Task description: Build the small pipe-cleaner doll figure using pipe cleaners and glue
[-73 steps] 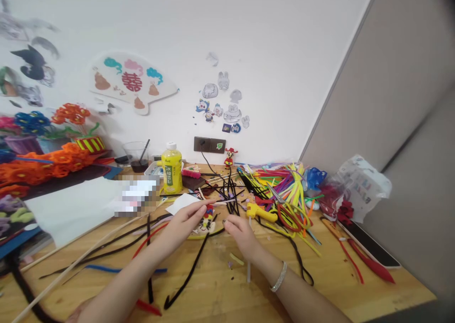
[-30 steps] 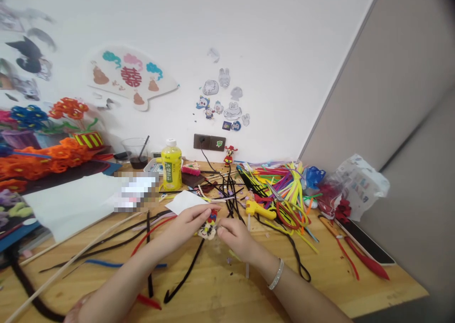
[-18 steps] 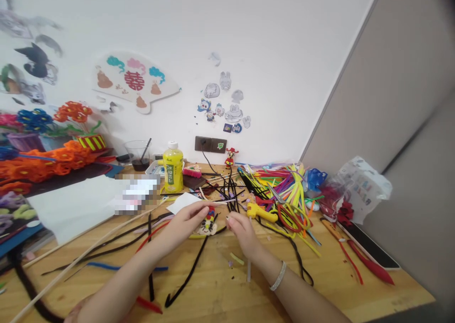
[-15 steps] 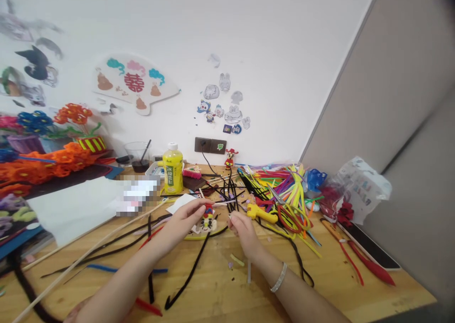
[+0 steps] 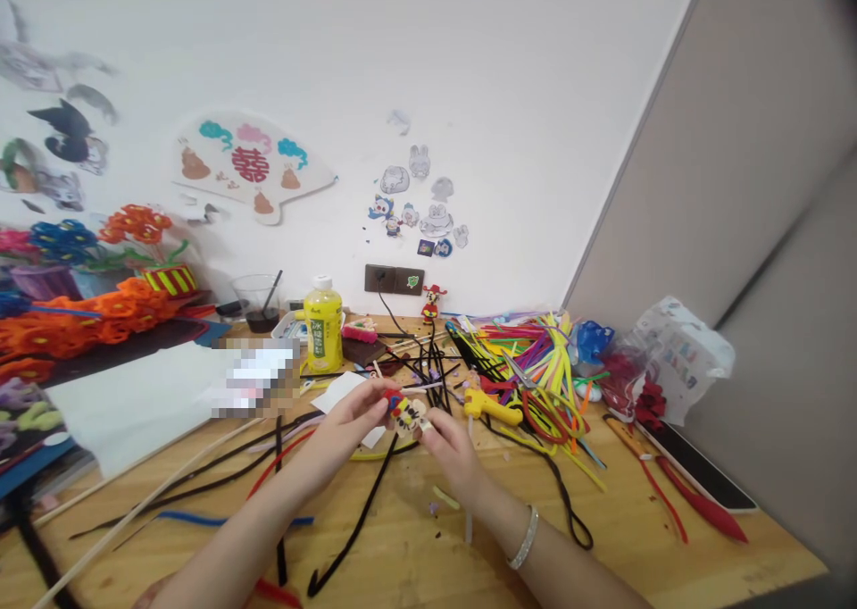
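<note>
Fingers [image 5: 372,388] clamped on both ends of a small figure [image 5: 410,416] above the table [image 5: 402,546].
Left hand [image 5: 358,410] grips the red-and-blue end; the figure looks light and slightly flexible, its tiny details probably fragile, so the rim suits best; right hand [image 5: 457,450] pinches the pale edge.

Open near tabletop [image 5: 408,546], black strip [image 5: 370,503] leftward, glue gun [image 5: 495,405] rightward

Left fingers [image 5: 376,385] pinched; right fingers [image 5: 443,421] curled inward.
</note>
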Motion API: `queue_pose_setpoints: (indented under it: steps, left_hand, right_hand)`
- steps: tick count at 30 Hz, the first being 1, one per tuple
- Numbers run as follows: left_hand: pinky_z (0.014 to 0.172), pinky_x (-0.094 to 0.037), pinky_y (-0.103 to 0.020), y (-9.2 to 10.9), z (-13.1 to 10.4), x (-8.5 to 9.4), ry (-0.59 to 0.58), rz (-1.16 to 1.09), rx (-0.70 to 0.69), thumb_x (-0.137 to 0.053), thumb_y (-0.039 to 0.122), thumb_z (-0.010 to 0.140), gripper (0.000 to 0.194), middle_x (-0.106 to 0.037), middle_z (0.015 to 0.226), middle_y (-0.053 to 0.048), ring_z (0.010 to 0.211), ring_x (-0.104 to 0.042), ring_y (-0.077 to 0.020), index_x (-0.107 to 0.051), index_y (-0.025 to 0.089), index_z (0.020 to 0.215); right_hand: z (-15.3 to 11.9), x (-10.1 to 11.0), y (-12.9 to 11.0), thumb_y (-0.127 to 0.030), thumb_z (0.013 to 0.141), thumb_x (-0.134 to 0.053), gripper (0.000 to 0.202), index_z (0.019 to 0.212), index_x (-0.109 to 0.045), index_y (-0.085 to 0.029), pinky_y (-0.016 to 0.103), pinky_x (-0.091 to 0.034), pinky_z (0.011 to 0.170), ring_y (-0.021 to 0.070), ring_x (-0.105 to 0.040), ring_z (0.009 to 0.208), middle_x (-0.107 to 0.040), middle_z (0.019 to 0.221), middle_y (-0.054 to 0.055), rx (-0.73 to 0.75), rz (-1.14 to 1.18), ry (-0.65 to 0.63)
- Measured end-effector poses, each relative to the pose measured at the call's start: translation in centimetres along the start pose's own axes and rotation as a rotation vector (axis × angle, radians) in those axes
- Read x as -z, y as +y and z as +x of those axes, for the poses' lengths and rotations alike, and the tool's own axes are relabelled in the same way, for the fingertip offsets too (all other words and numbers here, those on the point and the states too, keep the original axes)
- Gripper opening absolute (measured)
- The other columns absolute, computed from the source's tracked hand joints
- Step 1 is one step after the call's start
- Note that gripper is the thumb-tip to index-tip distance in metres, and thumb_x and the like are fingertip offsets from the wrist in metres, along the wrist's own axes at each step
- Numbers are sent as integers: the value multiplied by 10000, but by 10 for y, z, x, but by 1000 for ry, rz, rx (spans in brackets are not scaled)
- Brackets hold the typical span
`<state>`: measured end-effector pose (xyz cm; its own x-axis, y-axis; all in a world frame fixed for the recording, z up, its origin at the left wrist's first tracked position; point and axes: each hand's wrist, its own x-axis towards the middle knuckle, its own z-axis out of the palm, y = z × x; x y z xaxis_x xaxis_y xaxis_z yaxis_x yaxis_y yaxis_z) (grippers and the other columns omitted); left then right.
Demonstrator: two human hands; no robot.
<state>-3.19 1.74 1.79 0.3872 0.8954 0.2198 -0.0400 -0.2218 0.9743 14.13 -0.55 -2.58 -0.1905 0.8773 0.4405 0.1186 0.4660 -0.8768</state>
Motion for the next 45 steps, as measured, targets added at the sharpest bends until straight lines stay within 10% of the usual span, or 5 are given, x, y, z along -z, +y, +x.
queue_pose_setpoints:
  steps: [15, 45]
  left_hand:
    - [676, -487, -287, -1, 4, -9, 210, -140, 43, -691, 369, 622, 313, -623, 751, -6, 659, -582, -144, -579, 164, 830]
    - [720, -468, -266, -8, 3, -7, 170, -185, 21, -628, 310, 733, 234, -607, 838, -9, 717, -586, -131, -572, 172, 912]
  right_hand:
    - [1, 3, 7, -359, 798, -401, 255, 612, -384, -184, 232, -247, 542, 112, -328, 587, -337, 598, -37, -117, -49, -34]
    - [1, 3, 3, -279, 809, -374, 259, 570, -343, -184, 226, -248, 533, 102, -332, 566, -348, 575, -42, -81, -261, -37]
